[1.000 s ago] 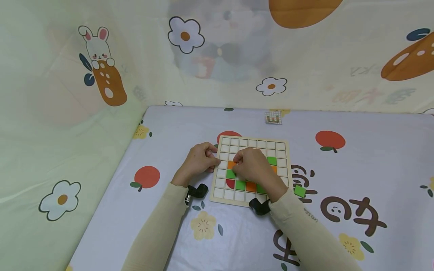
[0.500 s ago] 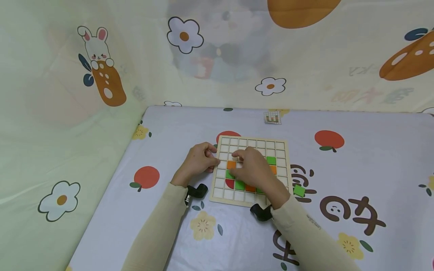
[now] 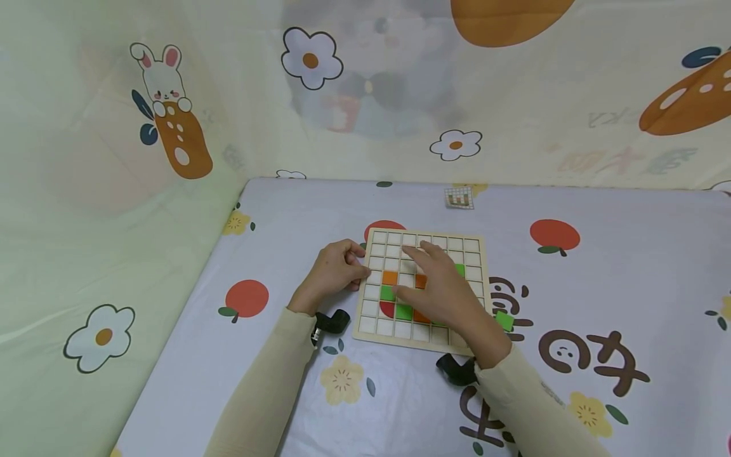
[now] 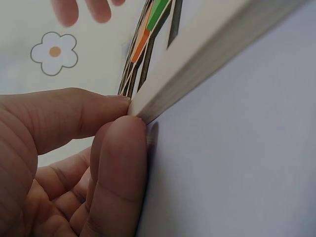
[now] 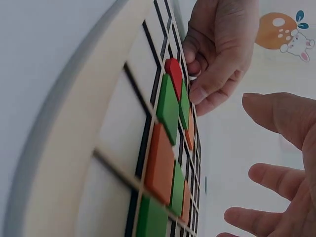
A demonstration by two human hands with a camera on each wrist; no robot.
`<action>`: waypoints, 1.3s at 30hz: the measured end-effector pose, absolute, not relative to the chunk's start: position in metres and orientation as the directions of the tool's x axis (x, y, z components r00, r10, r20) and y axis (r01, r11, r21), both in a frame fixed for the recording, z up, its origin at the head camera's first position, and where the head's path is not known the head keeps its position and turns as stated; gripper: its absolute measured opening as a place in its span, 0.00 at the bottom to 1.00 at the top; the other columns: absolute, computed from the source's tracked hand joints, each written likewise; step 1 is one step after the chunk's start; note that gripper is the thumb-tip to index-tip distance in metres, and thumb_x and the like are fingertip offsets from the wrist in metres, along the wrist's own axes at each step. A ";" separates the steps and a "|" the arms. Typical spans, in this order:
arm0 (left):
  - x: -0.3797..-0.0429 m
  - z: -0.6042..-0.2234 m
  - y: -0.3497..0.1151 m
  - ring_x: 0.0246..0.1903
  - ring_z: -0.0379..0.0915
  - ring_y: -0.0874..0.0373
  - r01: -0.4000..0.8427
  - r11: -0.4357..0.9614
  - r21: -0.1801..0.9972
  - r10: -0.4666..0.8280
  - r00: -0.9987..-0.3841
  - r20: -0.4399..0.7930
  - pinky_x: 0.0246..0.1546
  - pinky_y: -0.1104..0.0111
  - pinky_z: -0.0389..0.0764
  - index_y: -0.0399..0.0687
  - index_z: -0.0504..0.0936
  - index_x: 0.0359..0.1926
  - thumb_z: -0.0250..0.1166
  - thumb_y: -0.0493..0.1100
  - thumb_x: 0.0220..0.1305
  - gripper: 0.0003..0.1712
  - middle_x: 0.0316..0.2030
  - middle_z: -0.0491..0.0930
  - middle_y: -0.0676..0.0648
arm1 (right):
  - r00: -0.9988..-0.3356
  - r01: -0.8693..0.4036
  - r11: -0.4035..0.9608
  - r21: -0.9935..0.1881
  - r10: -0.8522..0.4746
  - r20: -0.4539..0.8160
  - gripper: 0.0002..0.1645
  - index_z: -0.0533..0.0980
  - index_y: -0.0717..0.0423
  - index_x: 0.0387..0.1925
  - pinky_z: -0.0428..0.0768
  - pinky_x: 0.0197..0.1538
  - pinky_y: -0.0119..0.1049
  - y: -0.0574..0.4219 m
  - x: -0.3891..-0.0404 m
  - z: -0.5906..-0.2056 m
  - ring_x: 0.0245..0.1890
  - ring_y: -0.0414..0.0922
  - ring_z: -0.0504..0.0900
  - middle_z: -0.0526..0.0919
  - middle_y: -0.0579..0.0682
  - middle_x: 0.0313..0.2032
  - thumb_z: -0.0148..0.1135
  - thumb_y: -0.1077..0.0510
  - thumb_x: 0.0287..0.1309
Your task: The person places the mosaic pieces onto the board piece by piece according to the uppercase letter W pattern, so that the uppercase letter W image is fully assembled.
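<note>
A pale wooden grid board (image 3: 385, 327) lies on the table before me. My left hand (image 3: 330, 274) holds its left edge, thumb and finger pinching the rim (image 4: 197, 61) in the left wrist view. Over the board hovers my right hand (image 3: 444, 291), fingers spread, with nothing in its grasp. Coloured tiles fill some cells: an orange tile (image 3: 390, 278), a green tile (image 3: 388, 292) below it, and a red rounded piece (image 3: 386, 310) lowest in that column. Another orange tile (image 3: 421, 280) shows beside the right fingers. The right hand hides part of the pattern.
A loose green tile (image 3: 504, 320) lies just off the board's right side. Toward the back of the table is a small card (image 3: 459, 197) with a printed grid pattern. A patterned cloth curtain (image 3: 371, 114) rises behind the table.
My right hand's fingers have gone from pinched together at the left tiles to spread apart, and the hand has drawn back rightward, uncovering a middle orange tile. The left hand stays put.
</note>
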State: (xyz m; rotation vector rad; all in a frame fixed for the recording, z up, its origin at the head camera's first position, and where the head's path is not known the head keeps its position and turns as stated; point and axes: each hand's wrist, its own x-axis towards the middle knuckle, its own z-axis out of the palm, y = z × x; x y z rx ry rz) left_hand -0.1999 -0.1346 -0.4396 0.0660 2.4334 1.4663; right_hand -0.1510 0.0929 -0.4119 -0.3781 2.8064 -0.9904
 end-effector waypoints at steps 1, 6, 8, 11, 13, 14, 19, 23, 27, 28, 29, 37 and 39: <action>-0.200 -0.439 -0.135 0.21 0.78 0.59 -0.114 0.479 0.871 0.190 -0.955 -0.229 0.26 0.72 0.83 0.38 0.79 0.53 0.72 0.34 0.64 0.18 0.29 0.81 0.45 | -0.959 -0.183 0.756 -0.628 -0.278 -0.055 0.47 0.65 0.51 0.78 0.66 0.69 0.72 0.095 -0.150 -0.412 0.78 0.66 0.55 0.57 0.64 0.79 0.70 0.45 0.61; -0.200 -0.440 -0.135 0.21 0.78 0.59 -0.113 0.476 0.872 0.188 -0.956 -0.227 0.25 0.72 0.83 0.37 0.79 0.53 0.72 0.34 0.63 0.19 0.29 0.80 0.45 | -0.967 -0.175 0.774 -0.609 -0.251 -0.041 0.47 0.65 0.53 0.78 0.67 0.67 0.74 0.111 -0.141 -0.411 0.77 0.67 0.55 0.56 0.66 0.78 0.70 0.46 0.61; -0.200 -0.441 -0.135 0.21 0.77 0.59 -0.114 0.476 0.872 0.187 -0.956 -0.227 0.25 0.72 0.82 0.37 0.79 0.53 0.72 0.34 0.63 0.19 0.29 0.80 0.45 | -0.971 -0.164 0.777 -0.608 -0.235 -0.038 0.47 0.65 0.53 0.77 0.67 0.66 0.75 0.119 -0.136 -0.411 0.77 0.68 0.56 0.56 0.66 0.78 0.71 0.47 0.61; -0.200 -0.441 -0.135 0.21 0.77 0.59 -0.119 0.476 0.871 0.183 -0.956 -0.230 0.25 0.72 0.82 0.37 0.79 0.53 0.72 0.34 0.63 0.19 0.29 0.80 0.45 | -0.978 -0.133 0.779 -0.613 -0.204 -0.047 0.47 0.65 0.54 0.77 0.68 0.63 0.77 0.131 -0.130 -0.411 0.76 0.70 0.56 0.56 0.67 0.78 0.71 0.47 0.61; -0.200 -0.441 -0.135 0.21 0.77 0.58 -0.123 0.477 0.870 0.178 -0.956 -0.233 0.25 0.72 0.82 0.37 0.79 0.53 0.72 0.34 0.64 0.18 0.29 0.80 0.45 | -0.982 -0.104 0.793 -0.600 -0.177 -0.064 0.47 0.64 0.55 0.77 0.69 0.62 0.77 0.139 -0.127 -0.411 0.76 0.71 0.56 0.56 0.68 0.78 0.71 0.47 0.61; -0.200 -0.441 -0.135 0.21 0.77 0.58 -0.125 0.477 0.870 0.177 -0.956 -0.235 0.26 0.72 0.82 0.38 0.79 0.53 0.72 0.34 0.64 0.18 0.29 0.80 0.45 | -0.984 -0.087 0.799 -0.595 -0.162 -0.074 0.47 0.64 0.55 0.77 0.69 0.62 0.77 0.143 -0.125 -0.410 0.75 0.71 0.56 0.55 0.68 0.78 0.71 0.47 0.62; -0.200 -0.441 -0.134 0.21 0.77 0.58 -0.130 0.467 0.875 0.176 -0.956 -0.236 0.26 0.72 0.83 0.38 0.79 0.53 0.72 0.34 0.63 0.19 0.29 0.79 0.45 | -0.991 -0.052 0.805 -0.591 -0.114 -0.068 0.46 0.65 0.59 0.76 0.70 0.64 0.74 0.164 -0.116 -0.411 0.72 0.71 0.61 0.60 0.70 0.75 0.71 0.49 0.61; -0.200 -0.441 -0.135 0.21 0.77 0.58 -0.132 0.467 0.875 0.177 -0.955 -0.238 0.26 0.72 0.83 0.38 0.79 0.53 0.73 0.34 0.63 0.19 0.29 0.80 0.45 | -0.996 -0.055 0.815 -0.577 -0.086 -0.026 0.43 0.69 0.62 0.73 0.71 0.62 0.74 0.180 -0.108 -0.415 0.68 0.71 0.66 0.67 0.72 0.69 0.72 0.51 0.60; -0.200 -0.441 -0.135 0.21 0.77 0.58 -0.135 0.468 0.874 0.177 -0.954 -0.241 0.26 0.72 0.83 0.38 0.79 0.53 0.73 0.35 0.63 0.19 0.30 0.80 0.45 | -0.999 -0.041 0.841 -0.540 -0.048 0.002 0.39 0.73 0.65 0.68 0.76 0.56 0.71 0.194 -0.101 -0.421 0.61 0.69 0.72 0.73 0.72 0.61 0.73 0.53 0.59; -0.200 -0.441 -0.135 0.21 0.77 0.58 -0.135 0.466 0.874 0.176 -0.954 -0.241 0.26 0.72 0.83 0.38 0.79 0.53 0.73 0.35 0.63 0.19 0.30 0.79 0.45 | -0.999 -0.033 0.845 -0.533 -0.038 0.002 0.38 0.74 0.65 0.67 0.78 0.53 0.68 0.197 -0.100 -0.423 0.58 0.68 0.74 0.74 0.72 0.59 0.73 0.53 0.59; -0.200 -0.441 -0.135 0.21 0.77 0.58 -0.134 0.465 0.875 0.176 -0.954 -0.241 0.26 0.72 0.83 0.38 0.79 0.53 0.73 0.35 0.63 0.19 0.30 0.79 0.45 | -1.000 -0.027 0.850 -0.527 -0.030 0.003 0.37 0.75 0.66 0.66 0.80 0.49 0.64 0.200 -0.099 -0.424 0.54 0.66 0.75 0.75 0.72 0.57 0.73 0.53 0.59; -0.199 -0.441 -0.135 0.21 0.77 0.58 -0.119 0.461 0.880 0.185 -0.956 -0.226 0.25 0.72 0.82 0.38 0.79 0.53 0.72 0.34 0.63 0.18 0.29 0.80 0.45 | -0.998 0.021 0.866 -0.499 -0.009 -0.056 0.31 0.80 0.71 0.57 0.77 0.36 0.45 0.217 -0.091 -0.428 0.39 0.57 0.78 0.78 0.67 0.44 0.74 0.55 0.56; -0.199 -0.440 -0.135 0.21 0.77 0.58 -0.117 0.460 0.880 0.185 -0.957 -0.223 0.25 0.72 0.82 0.38 0.79 0.53 0.72 0.34 0.63 0.18 0.29 0.80 0.45 | -0.998 0.018 0.869 -0.495 -0.016 -0.065 0.30 0.81 0.71 0.54 0.75 0.35 0.42 0.219 -0.091 -0.428 0.38 0.56 0.78 0.78 0.65 0.41 0.75 0.56 0.54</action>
